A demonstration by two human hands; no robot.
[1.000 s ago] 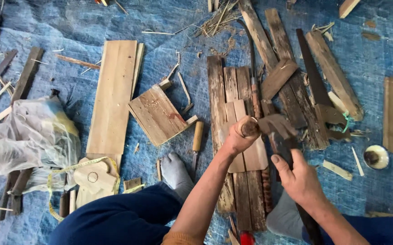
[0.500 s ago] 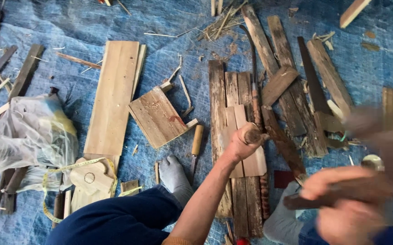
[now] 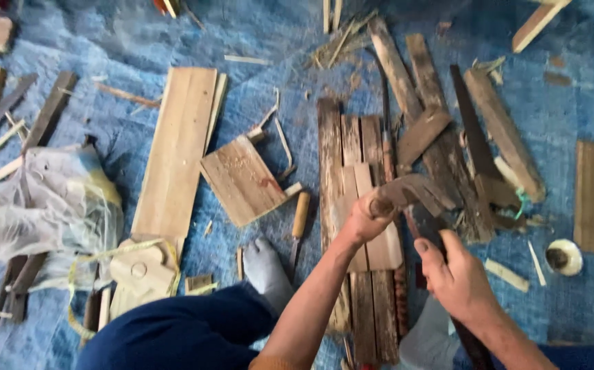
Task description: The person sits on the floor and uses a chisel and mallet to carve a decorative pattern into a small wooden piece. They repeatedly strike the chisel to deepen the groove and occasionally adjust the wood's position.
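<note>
Left hand: left hand (image 3: 364,218) is clenched around an upright wooden stick (image 3: 381,205), its round cut end showing above the fist.
Right hand: right hand (image 3: 456,277) grasps the dark handle of a curved blade (image 3: 417,192); the worn metal meets the stick's top.
Under the hands: rough weathered planks (image 3: 352,178) lying side by side.
Left of the left hand: a wooden-handled chisel (image 3: 299,219), then open blue tarp (image 3: 105,41).

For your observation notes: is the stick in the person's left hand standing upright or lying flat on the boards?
Upright. The left hand grips the stick so its round cut end faces the camera, above the flat boards.
</note>
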